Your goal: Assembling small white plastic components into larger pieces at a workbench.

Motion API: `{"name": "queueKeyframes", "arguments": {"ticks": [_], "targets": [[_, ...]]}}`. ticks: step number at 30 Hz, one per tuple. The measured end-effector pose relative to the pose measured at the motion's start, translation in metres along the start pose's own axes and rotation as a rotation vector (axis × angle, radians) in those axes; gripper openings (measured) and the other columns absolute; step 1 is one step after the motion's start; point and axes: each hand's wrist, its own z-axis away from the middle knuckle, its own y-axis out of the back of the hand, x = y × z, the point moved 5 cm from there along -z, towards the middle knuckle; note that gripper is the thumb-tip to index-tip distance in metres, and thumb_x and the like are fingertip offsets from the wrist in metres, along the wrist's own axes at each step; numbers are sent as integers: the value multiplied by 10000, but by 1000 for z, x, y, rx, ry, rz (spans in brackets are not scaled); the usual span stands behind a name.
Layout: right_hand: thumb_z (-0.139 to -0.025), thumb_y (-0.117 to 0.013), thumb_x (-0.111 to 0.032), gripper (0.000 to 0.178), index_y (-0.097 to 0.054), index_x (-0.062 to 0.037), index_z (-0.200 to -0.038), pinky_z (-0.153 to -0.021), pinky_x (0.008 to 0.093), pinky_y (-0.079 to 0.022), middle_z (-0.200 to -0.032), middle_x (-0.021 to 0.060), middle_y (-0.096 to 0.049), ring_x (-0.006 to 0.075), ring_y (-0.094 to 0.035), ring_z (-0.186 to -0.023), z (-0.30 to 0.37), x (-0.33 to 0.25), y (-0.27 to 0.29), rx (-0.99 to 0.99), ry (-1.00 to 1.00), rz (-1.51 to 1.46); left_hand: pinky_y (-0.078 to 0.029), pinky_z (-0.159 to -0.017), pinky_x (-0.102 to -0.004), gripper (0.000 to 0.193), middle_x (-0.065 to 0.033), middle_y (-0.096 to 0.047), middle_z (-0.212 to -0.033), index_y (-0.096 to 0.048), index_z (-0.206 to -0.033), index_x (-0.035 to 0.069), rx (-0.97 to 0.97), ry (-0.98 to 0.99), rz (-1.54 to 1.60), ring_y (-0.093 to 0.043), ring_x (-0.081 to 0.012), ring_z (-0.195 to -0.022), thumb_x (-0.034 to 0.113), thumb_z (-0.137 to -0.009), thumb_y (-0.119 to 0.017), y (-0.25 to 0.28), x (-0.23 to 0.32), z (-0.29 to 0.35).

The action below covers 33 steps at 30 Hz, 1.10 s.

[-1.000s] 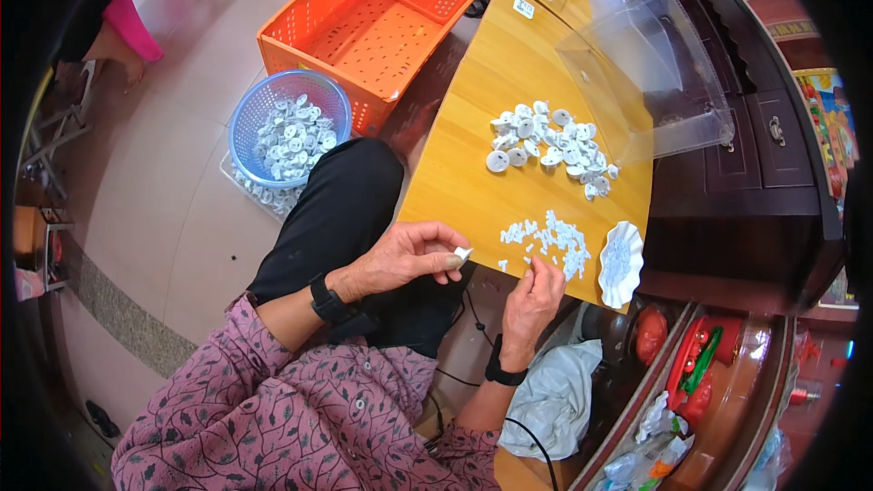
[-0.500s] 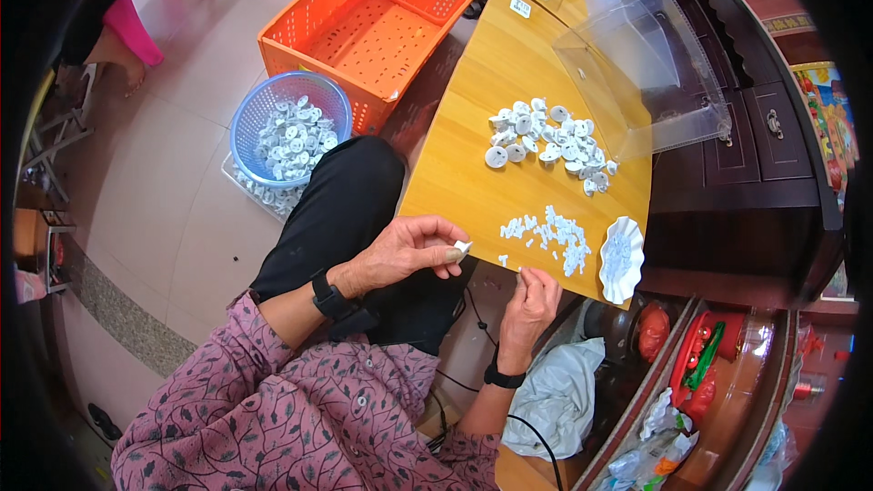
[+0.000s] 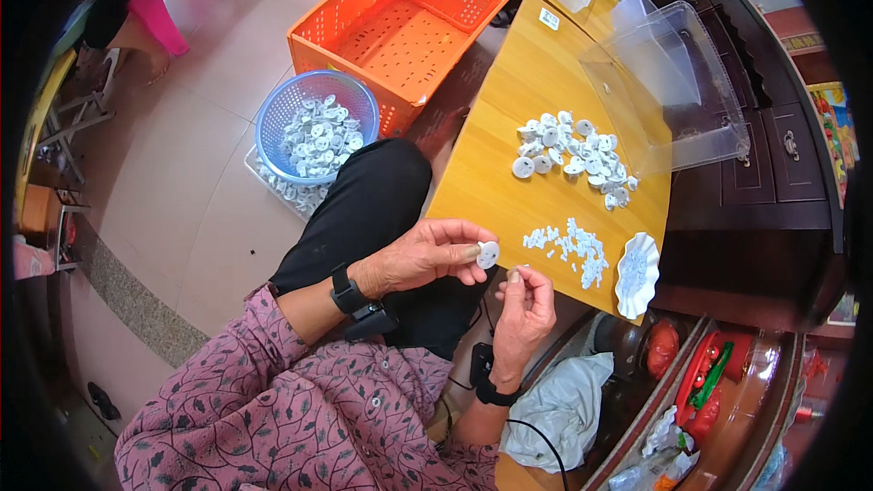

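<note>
Pinched between the thumb and fingers of the left hand (image 3: 432,253) is a white disc (image 3: 488,255), its round face turned toward the camera. Thumb and forefinger of the right hand (image 3: 526,305) come together at the tips, just beside the disc; whether they grip one of the small white pieces is too small to tell. Both hands sit near the edge of the yellow table (image 3: 473,182), so a slip of either pinch could drop a part past it toward the dark trouser leg (image 3: 364,218) or the floor (a tiny piece would be hard to find there).

Beyond the right hand, the scattered small pieces (image 3: 584,250) lie loose, and a brushing sleeve or wrist could sweep some off. Beside them, the fluted white dish (image 3: 627,308) stands close to the table's edge; a bump might tip it. Farther up lies a pile of discs (image 3: 573,150). Down left, the blue basket (image 3: 264,132) sits against the knee, where a shifted leg could jolt its discs.
</note>
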Motion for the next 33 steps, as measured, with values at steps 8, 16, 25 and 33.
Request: {"name": "queueKeyframes", "arguments": {"ticks": [8,16,25,33], "targets": [[-932,-610,27,106,-628,41,-1035,-706,245,-504,-923,63,-595,121,-596,-763,4,-21,-22,-94,157,51,-579,-830,-287,303,-111,-681,-1078,-589,-1261,-12,-37,-16,47,-697,-163,-904,132,-995,-599,0,2,2],[-880,-666,29,233,-617,18,-1107,-681,276,-515,-882,79,-636,143,-622,-739,6,-29,-24,-31,236,90,-570,-796,-269,292,-96,-681,-1070,-597,-1247,-13,-25,5,-5,-687,-142,-870,129,-992,-607,2,-1,1],[-870,-670,37,247,-620,0,-1109,-646,303,-519,-852,99,-629,182,-623,-699,4,-41,-23,-77,404,254,-558,-733,-252,271,-79,-682,-1041,-612,-1224,-11,-11,-11,-111,-678,-130,-843,153,-1009,-586,2,-2,1],[-859,-663,59,245,-618,3,-1093,-599,322,-509,-832,107,-596,207,-604,-678,3,-48,-23,-109,520,335,-546,-697,-232,268,-50,-675,-998,-616,-1218,-4,-18,-40,-261,-658,-97,-809,175,-1028,-557,-1,-1,0]]}}
